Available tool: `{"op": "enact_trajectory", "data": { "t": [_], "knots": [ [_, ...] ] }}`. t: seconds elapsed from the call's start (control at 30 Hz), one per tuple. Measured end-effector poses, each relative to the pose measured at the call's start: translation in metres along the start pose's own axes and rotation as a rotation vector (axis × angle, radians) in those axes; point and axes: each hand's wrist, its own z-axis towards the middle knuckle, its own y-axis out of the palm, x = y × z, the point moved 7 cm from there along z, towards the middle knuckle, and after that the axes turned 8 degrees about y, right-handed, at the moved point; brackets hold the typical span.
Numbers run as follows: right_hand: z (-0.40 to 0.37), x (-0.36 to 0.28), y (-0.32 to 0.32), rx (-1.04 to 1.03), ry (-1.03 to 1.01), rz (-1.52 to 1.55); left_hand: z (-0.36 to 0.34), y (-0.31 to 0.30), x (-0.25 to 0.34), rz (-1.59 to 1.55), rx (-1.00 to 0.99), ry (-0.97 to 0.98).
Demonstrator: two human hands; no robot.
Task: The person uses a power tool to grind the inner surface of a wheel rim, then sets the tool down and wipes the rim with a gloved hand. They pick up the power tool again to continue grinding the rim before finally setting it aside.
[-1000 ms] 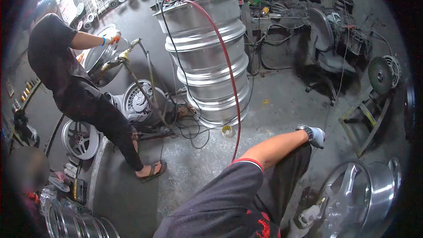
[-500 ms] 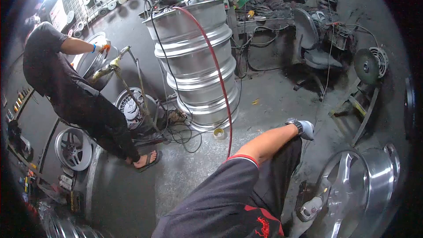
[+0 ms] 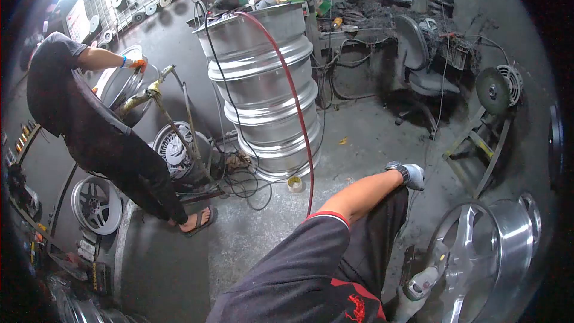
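My left hand (image 3: 416, 177), in a light glove with a watch at the wrist, rests at my bent knee; its fingers are mostly hidden. At the lower right, my gloved right hand (image 3: 409, 307) is wrapped round a grey hand-held power tool (image 3: 423, 282), whose exact kind I cannot tell. The tool's front end lies over the spokes of a shiny alloy wheel rim (image 3: 468, 233) standing on its edge beside my leg.
Stacked rims (image 3: 263, 78) rise ahead, with a red hose (image 3: 291, 90) hanging down. A person (image 3: 89, 107) at left handles another rim (image 3: 122, 84) on a stand. An office chair (image 3: 421, 63) and a disc on a frame (image 3: 495, 91) stand right. Cables (image 3: 242, 186) lie on the floor.
The view has shifted slightly. At left, the other person's upper body and arm have moved a little at the rim. My two hands keep nearly the same places.
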Motion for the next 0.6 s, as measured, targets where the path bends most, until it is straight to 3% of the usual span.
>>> {"op": "enact_trajectory", "data": {
  "t": [0.2, 0.4, 0.47, 0.6],
  "knots": [
    [0.008, 0.007, -0.002, -0.024, 0.025, 0.025, -0.013, -0.008, 0.002, -0.048, 0.029, -0.029],
    [0.000, 0.006, 0.008, -0.042, -0.215, 0.096, -0.026, -0.018, 0.011, -0.060, 0.086, 0.025],
    [0.007, 0.027, 0.027, -0.134, -0.369, -0.077, -0.039, -0.029, 0.025, -0.074, 0.050, 0.017],
    [-0.008, 0.021, 0.009, -0.032, -0.184, 0.198, -0.054, -0.041, 0.039, -0.142, 0.227, 0.057]
  ]
}}
